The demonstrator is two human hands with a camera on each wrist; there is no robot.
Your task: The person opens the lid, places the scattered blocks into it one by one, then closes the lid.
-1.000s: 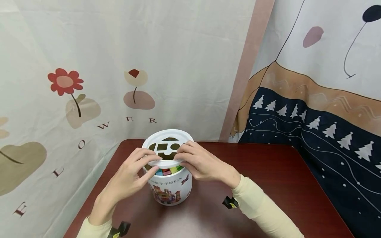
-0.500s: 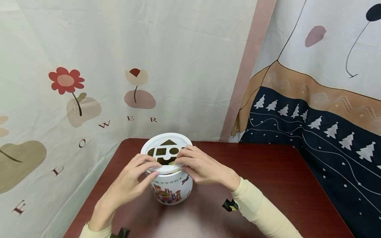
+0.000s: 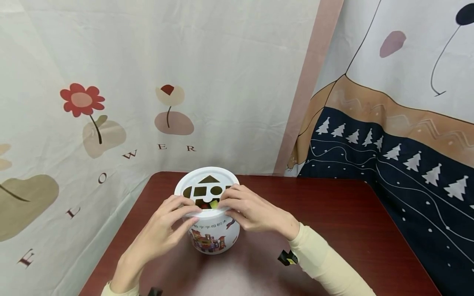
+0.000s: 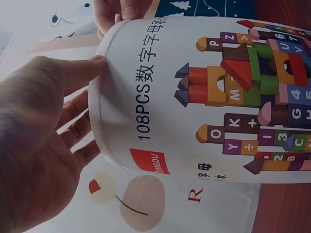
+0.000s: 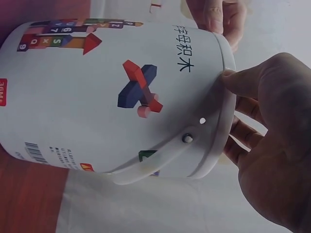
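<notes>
A white block bucket (image 3: 212, 232) printed with colourful building blocks stands upright on the table. Its white lid (image 3: 208, 191), cut with shaped holes, sits on the rim. Through a front hole a yellow-green block (image 3: 213, 204) shows inside. My left hand (image 3: 157, 228) pinches the lid's front left edge, thumb below and fingers on top. At the front right edge my right hand (image 3: 255, 209) holds the lid the same way. In the wrist views, the left thumb (image 4: 82, 73) and right thumb (image 5: 243, 82) press against the edge where lid and bucket meet.
The dark red table (image 3: 318, 230) extends to the right of the bucket. A white handle (image 5: 150, 167) hangs down the bucket's side. Behind the table hangs a pale curtain (image 3: 237, 82) with flower prints; a dark blue patterned cloth (image 3: 344, 152) is at the right.
The lid's front edge has come down onto the bucket, both hands lowering slightly with it. The front gap that showed coloured blocks has closed.
</notes>
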